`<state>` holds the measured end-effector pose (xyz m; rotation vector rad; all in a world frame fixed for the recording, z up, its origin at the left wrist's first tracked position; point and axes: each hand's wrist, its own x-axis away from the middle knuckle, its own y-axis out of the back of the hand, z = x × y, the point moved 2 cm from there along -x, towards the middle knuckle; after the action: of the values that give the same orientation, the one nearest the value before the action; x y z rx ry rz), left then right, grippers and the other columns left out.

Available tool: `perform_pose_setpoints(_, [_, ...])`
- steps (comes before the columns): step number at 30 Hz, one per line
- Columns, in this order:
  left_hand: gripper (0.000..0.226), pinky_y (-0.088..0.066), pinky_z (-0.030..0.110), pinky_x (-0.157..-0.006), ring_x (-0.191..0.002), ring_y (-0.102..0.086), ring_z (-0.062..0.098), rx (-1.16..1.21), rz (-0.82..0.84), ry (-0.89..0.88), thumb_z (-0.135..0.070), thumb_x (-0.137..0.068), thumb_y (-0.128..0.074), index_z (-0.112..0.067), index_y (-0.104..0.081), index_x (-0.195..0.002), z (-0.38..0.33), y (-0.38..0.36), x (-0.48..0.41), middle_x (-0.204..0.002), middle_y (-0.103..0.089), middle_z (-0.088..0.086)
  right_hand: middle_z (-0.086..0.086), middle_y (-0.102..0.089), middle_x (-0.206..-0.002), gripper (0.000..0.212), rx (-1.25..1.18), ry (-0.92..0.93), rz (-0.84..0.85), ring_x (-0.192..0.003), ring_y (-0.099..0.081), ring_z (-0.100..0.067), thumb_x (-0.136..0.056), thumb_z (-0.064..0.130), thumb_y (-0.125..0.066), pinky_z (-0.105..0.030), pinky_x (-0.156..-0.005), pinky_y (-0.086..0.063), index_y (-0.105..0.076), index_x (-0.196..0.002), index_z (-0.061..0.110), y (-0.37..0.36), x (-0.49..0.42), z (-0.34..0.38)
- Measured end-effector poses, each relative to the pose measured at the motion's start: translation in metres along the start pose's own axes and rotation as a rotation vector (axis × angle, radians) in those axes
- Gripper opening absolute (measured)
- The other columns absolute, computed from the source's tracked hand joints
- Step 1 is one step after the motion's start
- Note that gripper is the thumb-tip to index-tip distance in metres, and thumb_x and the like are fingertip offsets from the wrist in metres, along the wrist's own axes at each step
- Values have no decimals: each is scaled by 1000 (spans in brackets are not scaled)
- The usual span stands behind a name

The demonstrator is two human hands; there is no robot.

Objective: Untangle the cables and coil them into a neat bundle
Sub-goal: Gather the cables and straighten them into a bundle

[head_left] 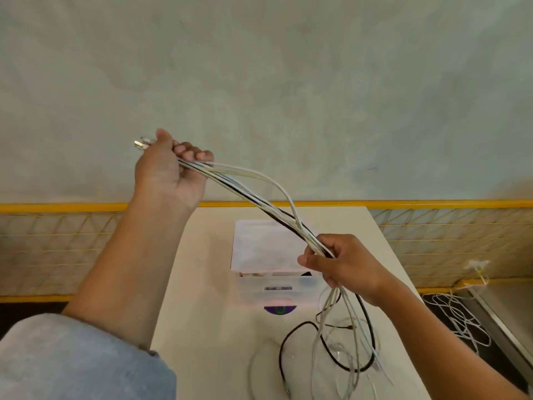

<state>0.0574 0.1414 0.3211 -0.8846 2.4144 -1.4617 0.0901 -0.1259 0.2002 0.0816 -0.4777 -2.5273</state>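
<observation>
Several white cables and one black cable (251, 194) run as a bunch between my two hands, above the table. My left hand (170, 174) is raised high and grips the bunch near its plug ends, which poke out past my thumb. Lower and to the right, my right hand (343, 264) grips the same bunch with curled fingers. Below my right hand the loose cable tails (343, 350) hang down and lie in tangled loops on the table, the black one forming a wide loop.
A beige table (207, 284) carries a clear plastic box (274, 272) with its lid open, behind the cables. A yellow mesh fence (432, 235) runs behind the table under a grey wall. More white cable (458, 319) lies on the floor at the right beside a metal surface.
</observation>
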Motion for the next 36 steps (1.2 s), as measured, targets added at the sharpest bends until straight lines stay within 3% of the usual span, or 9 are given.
perform_pose_setpoints(6, [45,-39,22,-49,-40,-39,12,14,-33,-53,-35,-108,-38,-15,-40,-68,-2,11,-6,-48,-37,-2,10,-62,-54,26,206,-95,-55,-50,-54,-9,-94,35,-70,-21,-55,-45,-71,-75,17,6,-1,-21])
perform_pose_setpoints(10, [40,-49,24,-57,-51,-51,12,-51,-29,-25,-38,-103,-50,-16,-46,-70,15,21,-4,-51,-46,-4,13,-72,-74,31,306,-74,-119,-71,-65,-5,-96,47,-61,-19,-66,-47,-75,-76,27,5,-3,-19])
perform_pose_setpoints(13, [33,-54,27,-75,-65,-65,12,-54,45,31,-38,-97,-60,-18,-52,-72,26,24,2,-58,-55,-7,7,-74,-82,33,328,-64,-121,-78,-66,-6,-94,51,-60,-18,-69,-46,-76,-75,29,5,-7,-9])
perform_pose_setpoints(16, [26,-51,37,-93,-80,-72,17,13,97,94,-36,-93,-66,-17,-58,-77,38,27,8,-68,-64,-5,10,-70,-71,32,322,-43,-122,-65,-60,-2,-92,52,-64,-18,-63,-42,-76,-74,29,7,-11,0])
perform_pose_setpoints(21, [37,-54,32,-64,-48,-63,14,139,-32,132,-30,-107,-43,-12,-51,-75,44,29,6,-48,-51,-3,8,-60,-59,14,279,-36,-75,-53,-50,-3,-89,28,-75,-20,-58,-43,-73,-77,19,21,-13,3])
perform_pose_setpoints(25, [45,-34,13,-38,-31,-35,9,123,-76,159,-28,-109,-36,-16,-39,-66,39,35,-1,-38,-36,-5,8,-70,-67,12,410,-91,-30,-57,-60,1,-82,15,-75,-18,-62,-50,-75,-75,25,35,-15,-12])
perform_pose_setpoints(29, [42,-23,15,-33,-28,-26,5,44,-81,149,-30,-108,-37,-19,-38,-68,28,41,-7,-39,-33,-9,11,-70,-71,8,561,-172,-35,-69,-62,0,-81,20,-77,-17,-61,-41,-77,-78,28,49,-17,-40])
perform_pose_setpoints(32, [43,-22,17,-33,-28,-24,7,-77,-11,149,-30,-108,-34,-19,-38,-68,18,43,-4,-38,-30,-9,2,-72,-76,5,635,-223,-85,-77,-66,-16,-82,23,-74,-22,-60,-44,-77,-79,20,59,-18,-58])
perform_pose_setpoints(36, [40,-21,18,-34,-30,-22,8,-276,44,182,-32,-107,-37,-18,-41,-69,11,47,-1,-39,-25,-10,4,-68,-74,17,766,-299,-128,-84,-64,-23,-82,35,-71,-35,-77,-53,-69,-67,29,72,-21,-74])
